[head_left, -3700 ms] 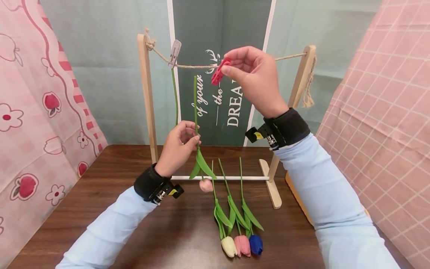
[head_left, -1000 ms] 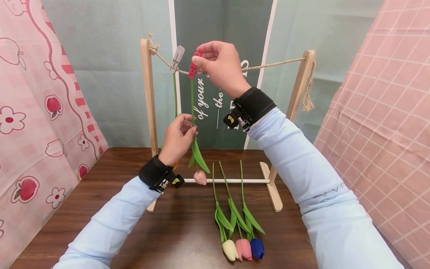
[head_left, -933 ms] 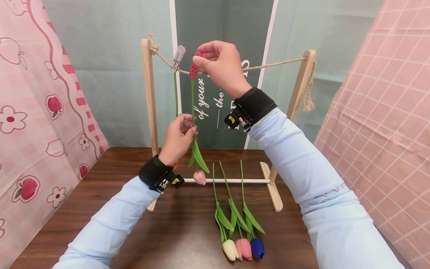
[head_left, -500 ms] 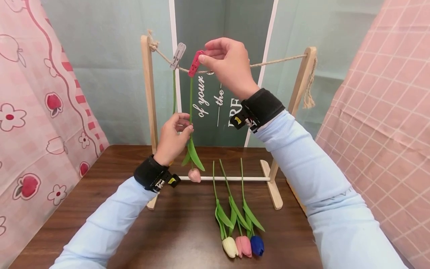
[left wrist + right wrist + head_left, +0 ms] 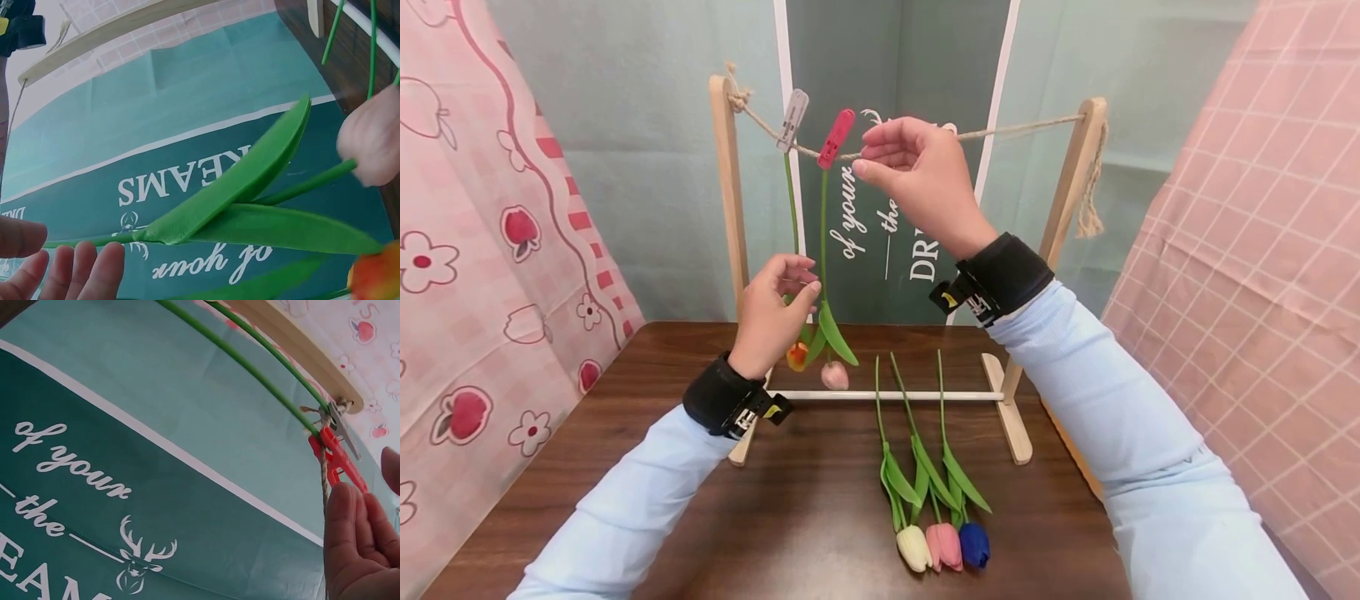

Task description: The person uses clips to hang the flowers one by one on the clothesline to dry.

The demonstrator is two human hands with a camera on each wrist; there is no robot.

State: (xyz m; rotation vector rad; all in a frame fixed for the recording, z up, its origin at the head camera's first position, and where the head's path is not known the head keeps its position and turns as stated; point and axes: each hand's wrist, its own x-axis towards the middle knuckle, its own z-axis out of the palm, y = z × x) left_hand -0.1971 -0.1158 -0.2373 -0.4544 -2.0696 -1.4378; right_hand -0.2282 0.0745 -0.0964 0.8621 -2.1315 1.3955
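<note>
A red clothespin [image 5: 836, 139] clamps the stem of a light pink tulip [image 5: 834, 375] to the rope [image 5: 1015, 129], bloom hanging down. To its left a grey clothespin [image 5: 792, 121] holds an orange tulip [image 5: 797, 356] the same way. My right hand [image 5: 925, 179] is just right of the red clothespin, thumb and fingers parted, holding nothing. My left hand [image 5: 775, 312] is beside the hanging stems, thumb and fingers spread apart around the pink tulip's stem without pinching it. In the left wrist view that tulip's green leaves [image 5: 244, 181] reach past the fingertips [image 5: 106, 269].
A white tulip [image 5: 913, 548], a pink tulip [image 5: 943, 546] and a blue tulip [image 5: 974, 546] lie on the brown table [image 5: 805, 517]. The rope spans two wooden posts [image 5: 728, 192], joined low down by a white rod [image 5: 827, 396]. Patterned cloths flank both sides.
The red clothespin was brought left onto the rope, over the pink tulip's stem. My right hand then let go and drew right; my left hand loosened from the stem and moved slightly left.
</note>
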